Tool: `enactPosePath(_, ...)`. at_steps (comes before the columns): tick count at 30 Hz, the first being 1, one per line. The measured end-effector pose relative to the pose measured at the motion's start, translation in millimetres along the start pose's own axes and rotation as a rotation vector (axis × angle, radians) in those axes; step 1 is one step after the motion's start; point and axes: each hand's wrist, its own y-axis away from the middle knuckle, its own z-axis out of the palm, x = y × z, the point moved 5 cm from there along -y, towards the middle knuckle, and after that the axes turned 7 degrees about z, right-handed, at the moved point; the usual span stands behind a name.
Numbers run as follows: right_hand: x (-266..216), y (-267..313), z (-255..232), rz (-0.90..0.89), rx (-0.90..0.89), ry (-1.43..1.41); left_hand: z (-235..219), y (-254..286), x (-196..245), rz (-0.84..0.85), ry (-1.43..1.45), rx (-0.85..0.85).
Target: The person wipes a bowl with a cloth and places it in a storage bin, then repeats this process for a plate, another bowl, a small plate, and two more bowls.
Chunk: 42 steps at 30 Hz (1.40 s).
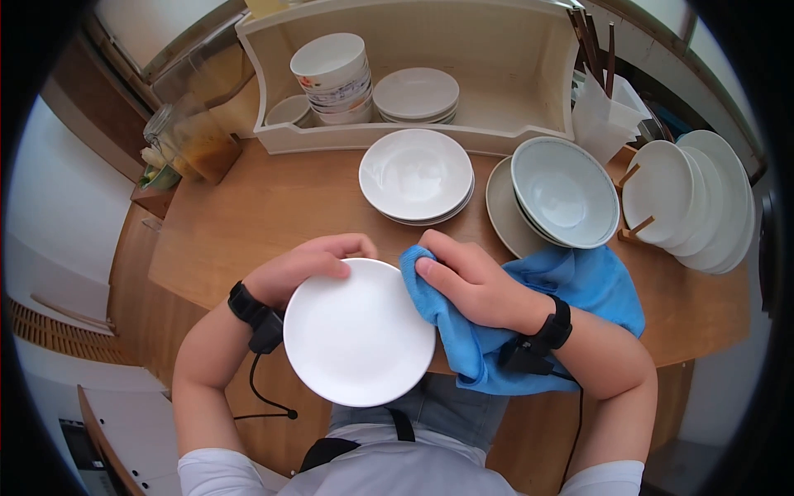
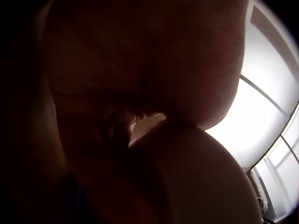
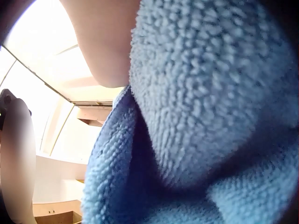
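one white plate (image 1: 359,332), before the torso (image 1: 397,467), rim pinched by left hand (image 1: 308,269); one blue cloth (image 1: 600,285), bunched in curled right hand (image 1: 486,288); apparently wiping stage, next stroke needing plate steady.

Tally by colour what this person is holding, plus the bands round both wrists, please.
White: 1 (plate)
Blue: 1 (cloth)
Black: 2 (left wristband, right wristband)
Total: 4

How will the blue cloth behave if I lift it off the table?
The blue cloth will probably flop, since it bunches in the right hand and lies in loose folds. Its fuzzy, textured surface suggests that it should not slip easily.
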Motion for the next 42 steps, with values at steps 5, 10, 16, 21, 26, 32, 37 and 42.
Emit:
enactPosePath(5,-0.1,1.9,-8.1,-0.1,-0.11,-0.144,4.8,-33.8,-5.9,-0.149,-0.069,-0.194)
enactPosePath(10,9.9,-5.0,-12.7,0.068,-0.09,-0.1,-7.9,-52.9,-20.4,-0.239,-0.013,-0.254)
enactPosePath(16,13.1,-13.6,-12.0,0.091,-0.125,-0.028,-14.7,-40.7,-11.3,-0.226,-0.04,-0.302)
enactPosePath(21,14.9,-16.8,-7.5,0.169,-0.186,-0.053,-14.9,-39.0,-13.1,-0.178,-0.13,-0.359)
enactPosePath(26,9.9,-16.3,-3.8,0.185,-0.256,0.054,-13.4,-37.9,-14.4,-0.217,0.011,-0.389)
enactPosePath(32,0.8,-17.2,-4.8,0.184,-0.294,0.174,-5.2,-38.5,-16.5,-0.092,-0.05,-0.41)
enactPosePath(37,12.8,-17.0,-8.3,0.228,-0.25,0.05,-4.9,-38.6,-16.4,-0.038,-0.062,-0.332)
enactPosePath(42,29.5,-8.5,-17.6,0.432,-0.286,-0.424,-4.7,-36.2,-10.0,-0.021,0.118,-0.197)
